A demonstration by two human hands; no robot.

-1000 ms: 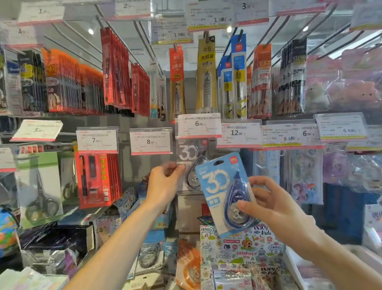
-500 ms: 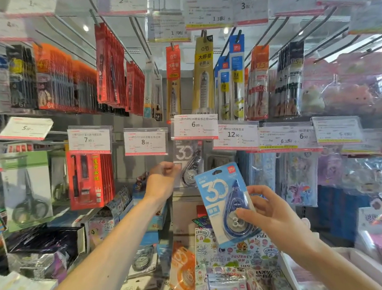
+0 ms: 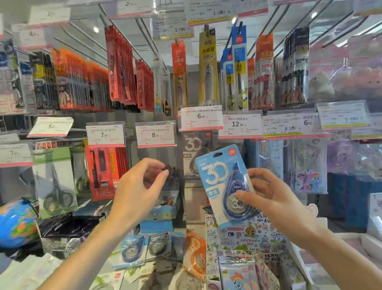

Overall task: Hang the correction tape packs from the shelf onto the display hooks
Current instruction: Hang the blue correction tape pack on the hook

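While more correction tape packs [image 3: 145, 248] lie flat on the shelf [image 3: 117, 267] nearest the camera, right hand [image 3: 274, 203] pinches a blue correction tape pack [image 3: 226, 185] by its blister, thumb on front, fingers curled behind, card upright and tilted slightly left. Left hand [image 3: 136, 192] is raised beside it at about the same height, fingers loosely curled, thumb and forefinger close together, holding nothing visible. Behind the blue pack, a grey correction tape pack [image 3: 195, 153] hangs on the display hook under the 6.00 price tag [image 3: 200, 118], with scissors [image 3: 56, 185] further left.
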